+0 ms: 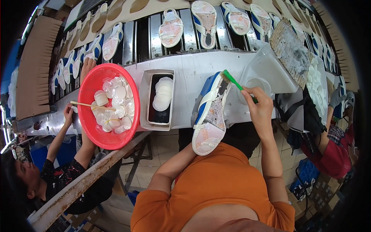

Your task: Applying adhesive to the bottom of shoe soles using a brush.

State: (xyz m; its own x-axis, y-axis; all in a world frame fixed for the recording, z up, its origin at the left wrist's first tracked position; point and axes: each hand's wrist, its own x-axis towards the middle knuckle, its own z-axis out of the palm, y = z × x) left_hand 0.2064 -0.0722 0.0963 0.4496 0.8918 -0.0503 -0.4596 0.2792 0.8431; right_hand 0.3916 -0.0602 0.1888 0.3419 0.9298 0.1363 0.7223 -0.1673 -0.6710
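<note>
Now, just beyond the orange shirt (220,174), a blue-and-white sandal (210,112) reaches over the table's (181,65) near edge; the left hand hides behind it, its grip impossible to tell. Right hand (258,101) closed round a green brush (233,79), head at the sandal's far end! Leftward, a red basin (110,144) of pale discs (119,92); farther off, more sandals (171,31) on metal rollers (154,34).

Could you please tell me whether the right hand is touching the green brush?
Touching. The head view shows the right hand gripping the green brush by its handle.
</note>
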